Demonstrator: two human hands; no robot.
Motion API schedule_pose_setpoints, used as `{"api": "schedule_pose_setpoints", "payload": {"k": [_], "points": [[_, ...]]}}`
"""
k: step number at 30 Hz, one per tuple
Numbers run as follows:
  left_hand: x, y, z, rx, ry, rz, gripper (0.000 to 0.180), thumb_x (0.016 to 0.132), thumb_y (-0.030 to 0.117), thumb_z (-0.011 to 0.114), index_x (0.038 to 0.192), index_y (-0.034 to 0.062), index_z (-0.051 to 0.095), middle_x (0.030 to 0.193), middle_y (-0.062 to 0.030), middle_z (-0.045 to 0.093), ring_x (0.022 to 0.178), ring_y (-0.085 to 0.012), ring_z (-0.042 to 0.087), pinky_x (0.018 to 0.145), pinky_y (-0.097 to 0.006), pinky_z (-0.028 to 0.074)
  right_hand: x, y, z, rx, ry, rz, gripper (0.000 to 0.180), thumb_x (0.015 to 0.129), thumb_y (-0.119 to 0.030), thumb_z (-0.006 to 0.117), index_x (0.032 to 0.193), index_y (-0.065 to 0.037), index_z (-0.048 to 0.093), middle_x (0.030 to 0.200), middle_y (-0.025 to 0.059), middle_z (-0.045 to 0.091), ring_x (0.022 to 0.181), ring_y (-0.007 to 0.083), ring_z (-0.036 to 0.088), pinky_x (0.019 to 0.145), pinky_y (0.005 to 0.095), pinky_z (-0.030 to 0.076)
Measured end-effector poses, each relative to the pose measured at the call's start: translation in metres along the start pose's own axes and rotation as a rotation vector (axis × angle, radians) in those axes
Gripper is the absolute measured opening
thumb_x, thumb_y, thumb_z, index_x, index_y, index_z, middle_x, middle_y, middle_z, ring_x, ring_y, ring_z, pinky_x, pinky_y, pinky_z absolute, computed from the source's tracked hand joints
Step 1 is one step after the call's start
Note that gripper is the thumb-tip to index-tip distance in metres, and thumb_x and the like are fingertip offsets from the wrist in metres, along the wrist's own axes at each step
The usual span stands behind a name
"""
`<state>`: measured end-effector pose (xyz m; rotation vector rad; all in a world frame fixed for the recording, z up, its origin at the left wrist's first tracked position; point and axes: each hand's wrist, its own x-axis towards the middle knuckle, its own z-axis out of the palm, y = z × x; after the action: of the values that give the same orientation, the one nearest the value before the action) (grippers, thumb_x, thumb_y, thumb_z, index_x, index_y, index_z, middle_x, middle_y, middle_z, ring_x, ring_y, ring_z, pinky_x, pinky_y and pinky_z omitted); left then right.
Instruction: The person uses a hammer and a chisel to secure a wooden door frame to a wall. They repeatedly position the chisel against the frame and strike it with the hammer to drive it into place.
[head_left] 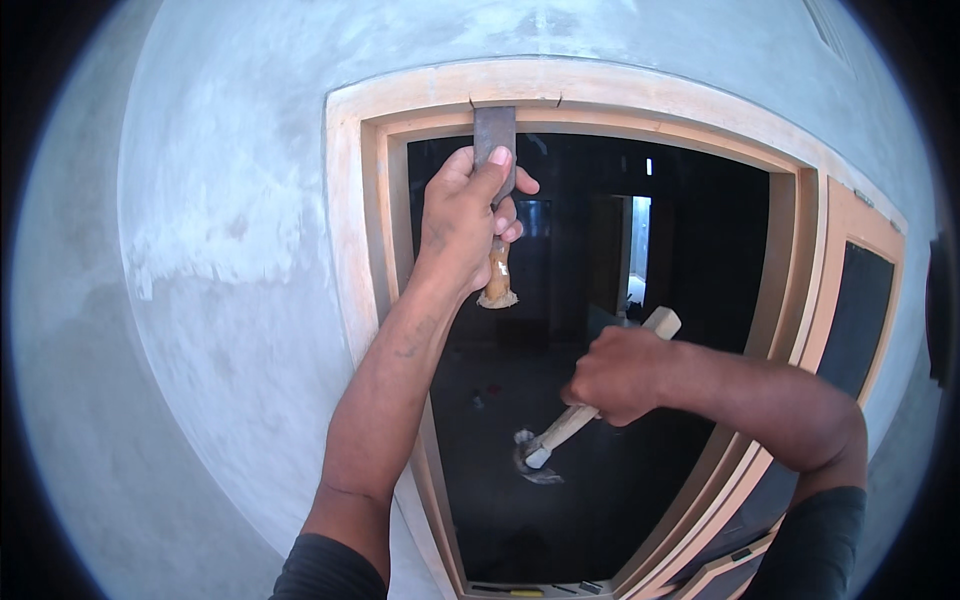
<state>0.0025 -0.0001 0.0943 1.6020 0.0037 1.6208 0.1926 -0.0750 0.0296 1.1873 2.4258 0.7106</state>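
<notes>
Gripping wood-handled flat-bladed chisel [495,190], hammer [590,400]

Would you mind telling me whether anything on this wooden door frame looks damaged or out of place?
Yes: the pale wooden door frame has two short dark cuts in its top rail, either side of the flat metal chisel blade held by the left hand. The right hand holds a wooden-handled hammer lower down.

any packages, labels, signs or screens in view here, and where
None in view: only the chisel in the left hand, set against the top of the wooden frame, the hammer in the right hand, and the grey plastered wall.
</notes>
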Motion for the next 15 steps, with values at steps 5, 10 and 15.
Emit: {"api": "schedule_pose_setpoints", "payload": {"k": [5,10,15], "points": [[-0.002,0.001,-0.003,0.001,0.008,0.008,0.02,0.108,0.026,0.059,0.103,0.0074,0.055,0.09,-0.0089,0.065,0.055,-0.0048,0.041,0.053,-0.023,0.039,0.003,0.037,-0.021,0.083,0.374,0.301,0.029,0.083,-0.014,0.071,0.11,-0.006,0.068,0.089,0.0149,0.076,0.088,0.0355,0.076,0.084,0.0466,0.06],[0.0,-0.005,0.0,-0.02,0.017,0.056,0.021,0.108,0.027,0.06,0.103,0.0073,0.055,0.09,-0.0087,0.065,0.056,-0.0048,0.041,0.053,-0.023,0.039,-0.022,0.006,0.004,0.021,0.118,0.181,0.028,0.083,-0.012,0.07,0.111,-0.008,0.071,0.086,0.0149,0.077,0.088,0.0319,0.077,0.081,0.0453,0.06],[0.001,-0.009,0.001,-0.014,0.0,0.054,0.021,0.108,0.029,0.061,0.103,0.0084,0.055,0.089,-0.0082,0.065,0.055,-0.0043,0.041,0.052,-0.022,0.038,-0.057,-0.013,0.039,0.041,0.02,0.113,0.024,0.089,-0.015,0.068,0.112,-0.012,0.072,0.082,0.0103,0.076,0.08,0.0268,0.078,0.076,0.0421,0.061]]}}
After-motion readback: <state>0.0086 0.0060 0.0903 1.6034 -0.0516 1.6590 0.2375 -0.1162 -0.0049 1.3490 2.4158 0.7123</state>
